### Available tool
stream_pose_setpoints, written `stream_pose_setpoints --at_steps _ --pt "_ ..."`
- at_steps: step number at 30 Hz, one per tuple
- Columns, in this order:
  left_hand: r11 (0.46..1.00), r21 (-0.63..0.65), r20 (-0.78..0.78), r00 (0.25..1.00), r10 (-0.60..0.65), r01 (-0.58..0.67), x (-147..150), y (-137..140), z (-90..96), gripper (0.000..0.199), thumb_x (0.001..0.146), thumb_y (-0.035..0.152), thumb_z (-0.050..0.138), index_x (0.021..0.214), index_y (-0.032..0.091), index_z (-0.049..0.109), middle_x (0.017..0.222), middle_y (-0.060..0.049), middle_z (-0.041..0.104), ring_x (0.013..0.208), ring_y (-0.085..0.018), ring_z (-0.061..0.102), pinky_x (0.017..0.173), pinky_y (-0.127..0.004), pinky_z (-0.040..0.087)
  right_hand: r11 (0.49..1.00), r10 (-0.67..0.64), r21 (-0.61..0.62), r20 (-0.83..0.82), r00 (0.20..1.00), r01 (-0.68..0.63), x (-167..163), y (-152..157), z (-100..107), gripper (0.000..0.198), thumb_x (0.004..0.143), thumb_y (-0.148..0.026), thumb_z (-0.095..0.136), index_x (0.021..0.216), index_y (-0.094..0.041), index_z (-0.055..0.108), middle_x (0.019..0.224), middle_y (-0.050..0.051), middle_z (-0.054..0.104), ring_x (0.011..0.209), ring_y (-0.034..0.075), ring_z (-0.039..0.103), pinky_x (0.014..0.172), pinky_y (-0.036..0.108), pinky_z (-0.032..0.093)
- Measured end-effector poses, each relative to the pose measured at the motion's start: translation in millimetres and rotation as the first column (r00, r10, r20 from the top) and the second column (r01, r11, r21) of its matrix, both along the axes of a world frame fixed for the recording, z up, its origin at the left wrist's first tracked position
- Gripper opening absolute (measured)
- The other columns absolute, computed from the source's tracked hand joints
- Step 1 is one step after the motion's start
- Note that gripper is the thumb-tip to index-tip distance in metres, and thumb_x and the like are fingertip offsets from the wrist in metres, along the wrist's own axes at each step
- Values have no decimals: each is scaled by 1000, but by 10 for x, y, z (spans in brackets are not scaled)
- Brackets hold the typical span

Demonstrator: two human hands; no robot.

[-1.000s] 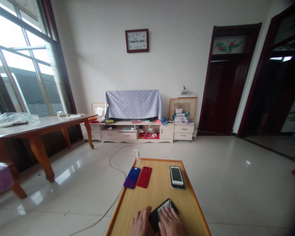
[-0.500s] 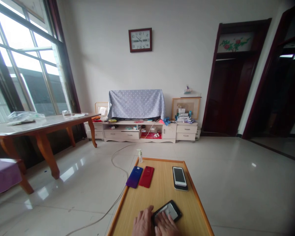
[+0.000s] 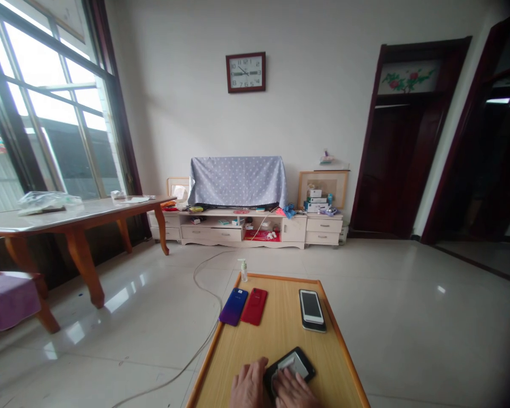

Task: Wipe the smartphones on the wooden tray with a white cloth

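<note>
A dark-framed phone (image 3: 302, 358) lies slanted, screen up, near the front of the small wooden table (image 3: 276, 334). At its left edge, my left hand (image 3: 250, 385) is curled against the side, the thumb along the corner; the contact under the fingers is partly hidden. My right hand (image 3: 292, 388) lies with outstretched fingers flat on the screen. A pale patch shows by those fingertips; whether it is a thin wipe or a reflection, I cannot tell. Farther up the table are a blue-purple phone (image 3: 233, 306), a red phone (image 3: 254, 306) and a white phone (image 3: 311, 306) on top of a darker one.
At the table's far left corner stands a small pump bottle (image 3: 243, 271). A cable (image 3: 195, 351) runs over the tiled floor to the left. Beyond is a low cabinet (image 3: 212, 233) with a cloth-covered object (image 3: 238, 180). A larger table (image 3: 85, 218) stands by the window.
My right hand has slid slightly right over the phone screen, and the pale patch by its fingertips looks different. My left hand stays at the phone's edge. The view has shifted slightly.
</note>
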State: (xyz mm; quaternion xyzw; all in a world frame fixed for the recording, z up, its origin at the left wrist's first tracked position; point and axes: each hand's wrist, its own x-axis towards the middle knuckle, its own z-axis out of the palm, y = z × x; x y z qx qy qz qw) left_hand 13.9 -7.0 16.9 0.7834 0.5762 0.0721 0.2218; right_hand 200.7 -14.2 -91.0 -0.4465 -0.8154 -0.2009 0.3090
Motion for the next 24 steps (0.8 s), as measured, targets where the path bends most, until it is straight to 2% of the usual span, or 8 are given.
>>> stream_pose_setpoints --at_steps 3,5,7,11,14,17,21,24 --pt "1000 19 2 1000 2 -2 29 -55 121 71 72 45 56 139 25 49 139 -7 60 126 -27 50 100 -35 37 962 -97 -260 -48 994 81 -73 25 305 37 99 -30 48 132 -30 65 132 -1 65 122 20 63 105 30 50" --pt "1000 24 -3 1000 1 -1 48 -88 183 69 70 45 57 136 26 51 136 -6 61 124 -27 51 100 -35 38 922 -204 -351 -89 975 161 -147 58 454 38 100 -28 45 131 -27 66 134 1 64 126 23 60 110 35 47" --pt "1000 21 -9 1000 1 -1 55 -105 214 65 71 46 56 133 27 52 134 -6 62 123 -27 52 99 -35 38 917 -227 -355 -93 970 180 -169 70 450 37 100 -29 46 131 -26 66 134 2 64 126 25 60 109 37 48" --pt "1000 10 3 1000 5 -5 42 -89 212 59 75 48 53 131 27 54 132 -6 62 122 -27 52 99 -37 38 979 -104 -178 -6 995 101 13 -16 52 36 96 -34 55 128 -27 68 131 3 65 118 26 65 97 32 57" --pt "1000 -1 9 1000 -8 8 37 -81 224 63 72 51 58 130 27 54 131 -6 62 123 -29 51 98 -37 37 988 -123 -84 79 989 130 168 -108 -136 33 94 -34 57 122 -24 72 125 5 68 110 28 69 89 33 61" --pt "1000 1 -1 1000 -8 8 39 -98 259 61 71 49 60 128 28 56 130 -6 63 122 -29 51 97 -37 36 970 -149 -178 112 982 168 144 -102 66 38 97 -33 51 129 -22 68 131 6 65 117 29 65 95 38 59" --pt "1000 -4 29 999 -18 18 31 -112 285 63 68 44 61 128 28 56 131 -5 63 124 -28 50 98 -36 35 888 -296 -358 38 954 290 -33 35 500 41 99 -31 44 131 -18 66 134 9 62 126 32 59 107 47 51" --pt "999 -37 24 1000 -12 13 18 -88 272 66 65 44 63 128 28 56 132 -5 62 125 -29 49 98 -36 35 877 -302 -390 6 953 281 -12 82 446 41 99 -32 44 132 -21 66 136 8 61 127 31 58 108 46 50"
